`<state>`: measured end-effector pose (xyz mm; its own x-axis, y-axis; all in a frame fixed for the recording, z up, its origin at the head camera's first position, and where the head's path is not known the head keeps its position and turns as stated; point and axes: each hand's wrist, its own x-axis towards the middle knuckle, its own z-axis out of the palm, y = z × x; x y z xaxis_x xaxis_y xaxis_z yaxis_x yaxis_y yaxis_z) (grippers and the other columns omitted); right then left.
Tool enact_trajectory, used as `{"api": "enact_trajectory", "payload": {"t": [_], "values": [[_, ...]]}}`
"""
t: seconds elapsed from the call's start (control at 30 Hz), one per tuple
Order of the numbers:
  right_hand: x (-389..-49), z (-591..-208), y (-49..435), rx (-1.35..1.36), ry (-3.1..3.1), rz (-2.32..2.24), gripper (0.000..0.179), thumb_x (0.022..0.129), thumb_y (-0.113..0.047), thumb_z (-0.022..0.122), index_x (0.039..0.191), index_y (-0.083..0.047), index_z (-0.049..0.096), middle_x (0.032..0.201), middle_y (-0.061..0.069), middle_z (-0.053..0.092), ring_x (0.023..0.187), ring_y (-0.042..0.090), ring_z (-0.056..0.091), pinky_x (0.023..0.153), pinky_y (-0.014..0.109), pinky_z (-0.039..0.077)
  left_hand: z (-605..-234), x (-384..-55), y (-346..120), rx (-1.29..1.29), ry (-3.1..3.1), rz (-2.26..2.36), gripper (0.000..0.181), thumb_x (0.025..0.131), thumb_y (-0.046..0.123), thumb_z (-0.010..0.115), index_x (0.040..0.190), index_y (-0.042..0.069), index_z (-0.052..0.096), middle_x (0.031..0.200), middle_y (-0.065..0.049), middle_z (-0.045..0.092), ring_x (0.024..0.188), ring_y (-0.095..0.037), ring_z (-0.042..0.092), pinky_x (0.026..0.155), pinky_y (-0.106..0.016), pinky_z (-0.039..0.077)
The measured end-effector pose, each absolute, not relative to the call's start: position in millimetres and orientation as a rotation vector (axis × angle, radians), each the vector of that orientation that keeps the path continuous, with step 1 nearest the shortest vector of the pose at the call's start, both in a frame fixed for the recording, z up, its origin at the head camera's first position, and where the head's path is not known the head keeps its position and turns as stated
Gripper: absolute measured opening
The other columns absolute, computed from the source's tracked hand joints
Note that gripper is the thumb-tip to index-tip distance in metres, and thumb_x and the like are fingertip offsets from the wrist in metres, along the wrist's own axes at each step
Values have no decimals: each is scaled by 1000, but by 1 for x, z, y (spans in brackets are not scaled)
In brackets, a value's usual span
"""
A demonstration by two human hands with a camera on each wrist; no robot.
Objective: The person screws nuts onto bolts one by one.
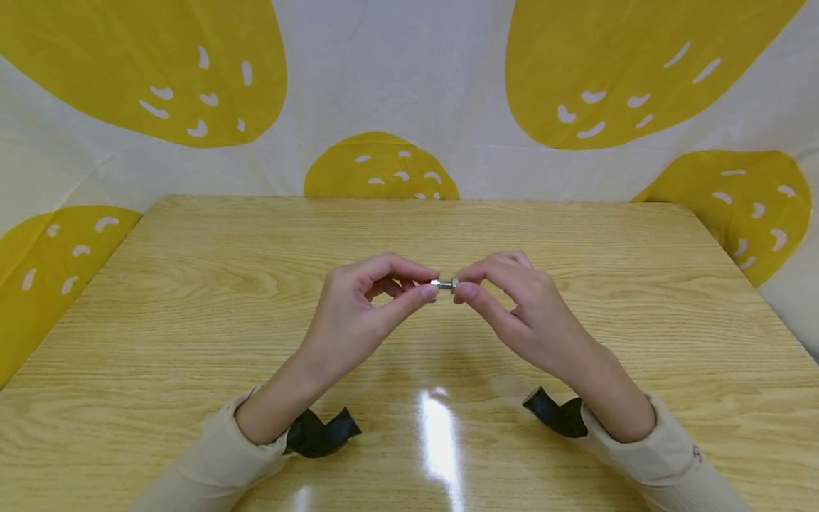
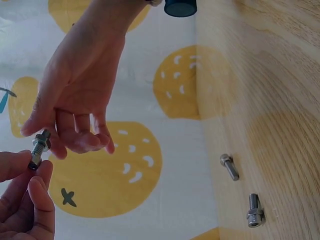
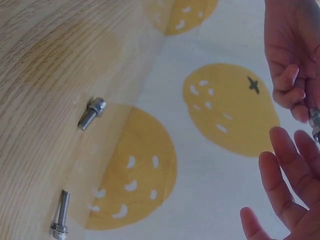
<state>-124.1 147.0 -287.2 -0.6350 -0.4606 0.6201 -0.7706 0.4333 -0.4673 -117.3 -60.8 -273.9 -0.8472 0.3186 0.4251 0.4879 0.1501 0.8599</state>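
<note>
A small silver bolt with a hex nut [image 1: 444,284] is held between the two hands over the table. My left hand [image 1: 348,302] pinches one end between thumb and index finger. At the nut end, my right hand [image 1: 521,299] pinches with thumb and index finger. The left wrist view shows the threaded bolt [image 2: 38,148] with its nut partway along the shaft, the left fingertips on its dark lower end. Only part of the bolt [image 3: 315,122] appears at the right wrist view's edge.
On the wooden table [image 1: 192,306] lie a bolt [image 2: 230,166] and another bolt with a nut [image 2: 254,212], mostly hidden by the hands in the head view. A white cloth with yellow shapes [image 1: 397,92] hangs behind the table. Black wrist mounts [image 1: 323,434] jut from both sleeves.
</note>
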Motion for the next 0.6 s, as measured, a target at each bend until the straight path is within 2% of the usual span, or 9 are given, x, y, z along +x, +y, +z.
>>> {"api": "enact_trajectory", "payload": {"t": [0.1,0.2,0.4,0.6], "values": [[-122,-287,148,1028,-2307,1067,29,91,-31,59,108,-8,63,92,-2,68,93,15,54,75,28,40,-274,-117,-61,-801,-2274,-1775,12,83,8,70,95,6,70,85,-2,70,66,-13,60,52,-24,44],[-122,-286,147,1056,-2278,1064,34,89,-29,63,114,-7,59,94,0,67,90,14,55,73,27,39,-274,-117,-61,-799,-2278,-1769,12,83,8,69,95,6,70,86,-2,70,66,-12,60,53,-24,44],[-123,-284,143,1126,-2154,1066,37,92,-36,52,105,-3,62,95,3,66,88,15,55,79,19,42,-275,-118,-61,-796,-2275,-1778,11,83,8,69,94,6,70,86,-2,70,67,-13,60,54,-24,45],[-124,-285,143,1124,-2152,1066,33,93,-34,53,103,-4,64,92,2,67,87,14,55,77,21,41,-274,-117,-61,-794,-2274,-1786,13,82,8,70,95,6,70,87,-3,70,67,-12,60,55,-24,46]]}}
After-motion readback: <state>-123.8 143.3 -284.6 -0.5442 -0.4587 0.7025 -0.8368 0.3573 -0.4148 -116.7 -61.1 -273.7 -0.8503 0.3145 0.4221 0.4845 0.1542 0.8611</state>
